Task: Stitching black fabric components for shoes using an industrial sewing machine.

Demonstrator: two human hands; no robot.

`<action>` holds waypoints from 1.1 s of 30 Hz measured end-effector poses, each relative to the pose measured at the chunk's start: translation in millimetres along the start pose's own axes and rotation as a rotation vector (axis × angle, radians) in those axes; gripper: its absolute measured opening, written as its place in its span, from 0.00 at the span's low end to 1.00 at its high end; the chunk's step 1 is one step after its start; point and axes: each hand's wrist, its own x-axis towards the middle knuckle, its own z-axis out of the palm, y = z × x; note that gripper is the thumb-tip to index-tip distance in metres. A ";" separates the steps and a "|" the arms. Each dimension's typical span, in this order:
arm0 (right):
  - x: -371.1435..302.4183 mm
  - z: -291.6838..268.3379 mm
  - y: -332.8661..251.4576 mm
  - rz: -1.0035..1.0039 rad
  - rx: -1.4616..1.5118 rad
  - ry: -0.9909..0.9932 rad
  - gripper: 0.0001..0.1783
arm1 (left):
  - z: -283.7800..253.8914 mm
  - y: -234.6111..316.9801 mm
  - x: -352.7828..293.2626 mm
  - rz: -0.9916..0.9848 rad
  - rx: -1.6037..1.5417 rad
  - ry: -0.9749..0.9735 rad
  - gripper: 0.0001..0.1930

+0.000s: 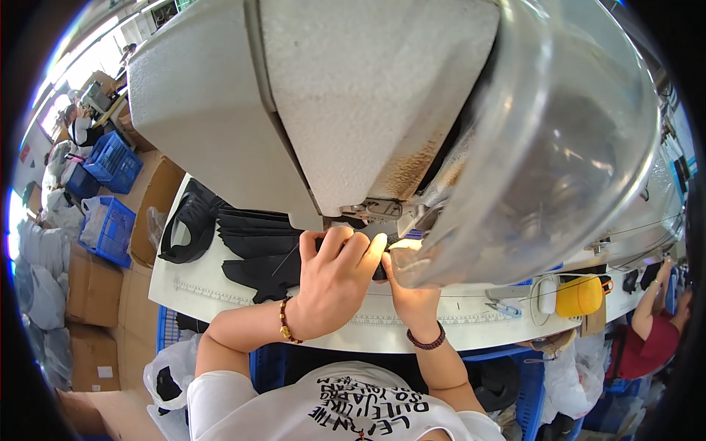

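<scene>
Both my hands are close together under the head of a white sewing machine (375, 95). My left hand (334, 283), fingers bent, grips a black fabric piece (381, 272) near the needle area. On the other side of it, my right hand (413, 290) is closed with the thumb up against the fabric. A see-through plastic cover (544, 147) partly hides the right fingers. Left of my hands lies a fanned pile of black fabric pieces (254, 239). The machine head hides the needle itself.
A coiled black strap (193, 231) lies at the table's left end. A ruler scale (213, 292) runs along the white table's front edge. On the right are small scissors (504, 307) and a yellow container (579, 296). Blue crates (114, 228) and cardboard boxes (94, 287) stand left; a co-worker (651, 338) sits right.
</scene>
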 end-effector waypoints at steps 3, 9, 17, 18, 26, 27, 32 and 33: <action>2.0 6.6 -1.8 -0.077 0.056 -0.014 0.11 | 1.6 -2.9 0.0 -0.014 -0.016 -0.012 0.17; -6.6 22.3 -5.5 0.140 0.399 0.065 0.11 | -2.6 -8.6 3.7 0.049 -0.079 -0.035 0.19; -14.0 13.6 -11.0 0.085 0.096 -0.165 0.11 | -13.2 -0.8 2.8 0.056 -0.096 -0.098 0.18; -12.5 11.0 -15.2 0.117 0.071 -0.211 0.12 | -12.8 -0.3 2.1 0.046 -0.100 -0.123 0.17; 10.9 -34.3 -51.6 -0.327 -0.489 -0.241 0.06 | -5.1 -7.4 -0.8 0.146 0.104 -0.017 0.15; 17.9 -42.6 -49.9 -0.443 -0.717 -0.210 0.07 | -5.6 -11.0 -0.3 0.183 0.100 0.002 0.14; 59.2 -64.6 -12.2 -0.428 -0.696 -0.301 0.11 | -10.2 -31.0 3.5 0.276 0.053 -0.015 0.16; 60.9 -66.0 -4.9 -0.383 -0.601 -0.333 0.12 | -10.5 -35.3 4.5 0.298 0.025 -0.016 0.16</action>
